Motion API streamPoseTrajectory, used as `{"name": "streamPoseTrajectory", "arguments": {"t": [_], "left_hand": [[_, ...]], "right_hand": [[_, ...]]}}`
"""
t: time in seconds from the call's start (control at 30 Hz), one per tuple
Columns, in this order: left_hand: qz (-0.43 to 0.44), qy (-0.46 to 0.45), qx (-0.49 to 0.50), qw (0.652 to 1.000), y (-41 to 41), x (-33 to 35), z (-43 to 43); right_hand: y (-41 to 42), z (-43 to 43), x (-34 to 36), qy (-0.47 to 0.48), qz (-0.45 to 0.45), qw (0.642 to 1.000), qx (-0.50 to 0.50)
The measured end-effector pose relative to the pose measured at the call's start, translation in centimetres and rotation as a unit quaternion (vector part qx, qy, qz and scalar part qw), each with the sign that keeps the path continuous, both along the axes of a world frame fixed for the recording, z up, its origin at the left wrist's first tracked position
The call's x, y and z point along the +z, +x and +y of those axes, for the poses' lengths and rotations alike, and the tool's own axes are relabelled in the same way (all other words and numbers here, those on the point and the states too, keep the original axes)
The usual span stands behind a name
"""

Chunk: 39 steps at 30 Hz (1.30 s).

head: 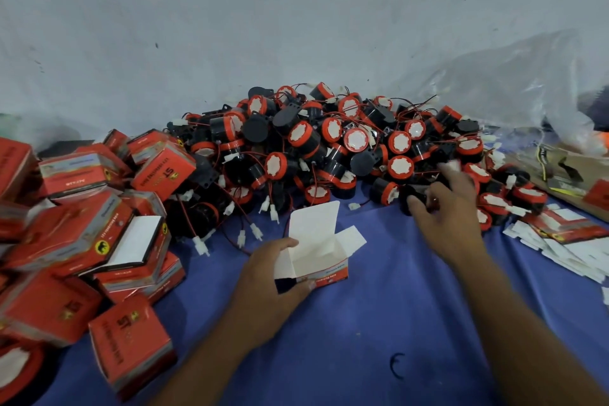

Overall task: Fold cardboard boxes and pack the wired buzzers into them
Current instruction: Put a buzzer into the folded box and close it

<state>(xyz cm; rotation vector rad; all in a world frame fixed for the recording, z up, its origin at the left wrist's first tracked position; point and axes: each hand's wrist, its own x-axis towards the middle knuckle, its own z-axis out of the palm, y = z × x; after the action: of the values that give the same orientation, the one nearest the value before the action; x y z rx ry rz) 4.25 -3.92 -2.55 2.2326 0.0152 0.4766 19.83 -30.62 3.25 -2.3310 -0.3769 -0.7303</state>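
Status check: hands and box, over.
Left hand holds open red-and-white cardboard box, flaps up. Right hand grips black round wired buzzer at edge of buzzer pile. Box mouth unobstructed.

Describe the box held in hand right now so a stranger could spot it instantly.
On the blue cloth, just in front of the big pile of buzzers, the left hand grips the open box. Unlike the closed red boxes heaped at the left, it stands alone with its white flaps raised and its white inside showing.
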Motion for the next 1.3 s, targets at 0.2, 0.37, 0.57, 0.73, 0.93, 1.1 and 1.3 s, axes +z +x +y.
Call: {"name": "streamPoseTrajectory", "arguments": {"t": [0.2, 0.37, 0.57, 0.73, 0.93, 1.1, 1.3], "left_hand": [[0.001, -0.001, -0.009, 1.000, 0.2, 0.1, -0.4], [-0.024, -0.102, -0.035, 0.994, -0.2, 0.7, -0.3], [-0.045, -0.035, -0.059, 0.997, -0.2, 0.8, -0.4], [-0.038, -0.029, -0.052, 0.998, -0.1, 0.6, -0.3], [-0.015, -0.041, -0.062, 0.997, 0.0, 0.5, -0.3], [-0.014, -0.059, -0.052, 0.997, 0.1, 0.5, -0.2], [-0.008, -0.066, -0.050, 0.997, 0.0, 0.5, -0.3]], "right_hand": [[-7.7, 7.3, 3.1, -0.214, -0.050, 0.947, 0.233], [-11.5, 13.1, 0.6, -0.341, 0.066, 0.902, 0.257], [-9.9, 9.1, 2.0, -0.230, 0.143, 0.894, 0.357], [-8.9, 8.4, 2.3, -0.215, 0.132, 0.907, 0.338], [-8.1, 8.3, 1.9, -0.198, 0.106, 0.926, 0.305], [-9.4, 9.8, 1.1, -0.248, 0.049, 0.934, 0.253], [-8.7, 8.4, 2.1, -0.153, 0.220, 0.891, 0.366]]}}
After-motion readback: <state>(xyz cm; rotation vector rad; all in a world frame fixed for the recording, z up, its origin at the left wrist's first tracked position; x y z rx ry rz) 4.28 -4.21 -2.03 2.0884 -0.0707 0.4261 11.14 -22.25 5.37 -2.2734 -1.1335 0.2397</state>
